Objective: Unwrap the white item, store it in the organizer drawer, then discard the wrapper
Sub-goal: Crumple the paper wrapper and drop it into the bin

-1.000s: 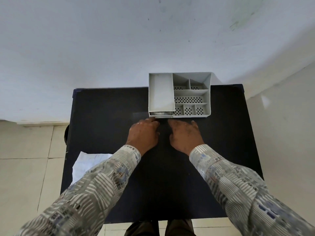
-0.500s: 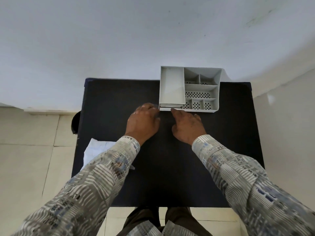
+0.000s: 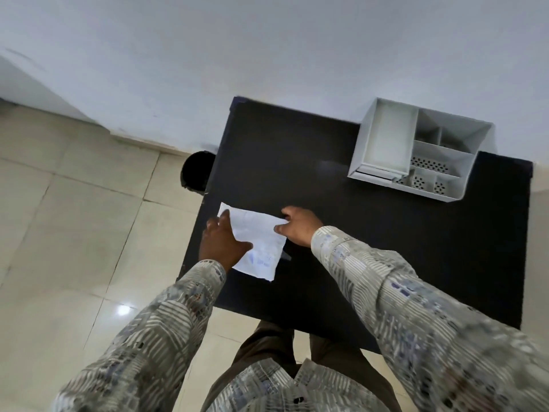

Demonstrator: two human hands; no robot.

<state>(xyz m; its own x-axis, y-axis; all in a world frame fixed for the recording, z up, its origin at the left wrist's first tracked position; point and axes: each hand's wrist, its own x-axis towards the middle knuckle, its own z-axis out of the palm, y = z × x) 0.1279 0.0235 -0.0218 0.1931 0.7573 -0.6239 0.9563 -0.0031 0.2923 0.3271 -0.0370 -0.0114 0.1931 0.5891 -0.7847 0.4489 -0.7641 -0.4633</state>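
My left hand [image 3: 221,243] lies flat, fingers spread, on the wrapper [image 3: 258,243]; my right hand [image 3: 297,226] pinches its far corner. Thin, light, limp paper, probably tears easily: lift by edges.

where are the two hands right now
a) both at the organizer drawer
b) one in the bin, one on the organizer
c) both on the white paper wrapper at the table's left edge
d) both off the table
c: the left hand lies flat on the white paper wrapper and the right hand pinches its other edge, well apart from the organizer.
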